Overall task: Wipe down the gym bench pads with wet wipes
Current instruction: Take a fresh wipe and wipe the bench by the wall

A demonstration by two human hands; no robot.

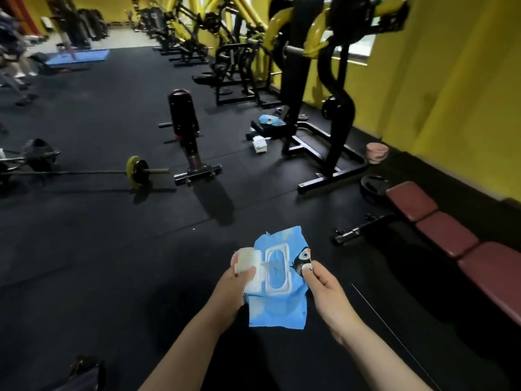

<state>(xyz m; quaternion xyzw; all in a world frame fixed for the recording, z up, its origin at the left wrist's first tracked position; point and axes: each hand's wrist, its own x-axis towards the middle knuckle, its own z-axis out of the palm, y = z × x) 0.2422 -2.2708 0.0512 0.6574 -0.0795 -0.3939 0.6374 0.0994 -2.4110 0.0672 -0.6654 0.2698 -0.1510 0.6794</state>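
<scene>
A blue wet-wipe pack [282, 303] with a penguin print hangs in front of me between both hands. Its white plastic lid [246, 259] is flipped open to the left, and the oval opening shows. My left hand [229, 289] grips the pack's left side by the lid. My right hand [324, 289] pinches the pack's right edge. A bench with dark red pads [445, 230] stretches along the floor at the right. A black upright bench pad [182, 111] stands further ahead in the middle.
A barbell with a yellow plate [135, 170] lies on the black rubber floor at the left. A black and yellow rack [324, 108] stands ahead, with another blue pack [270, 119] and white wipes [259, 143] at its foot. A pink bowl [376, 152] sits by the yellow wall.
</scene>
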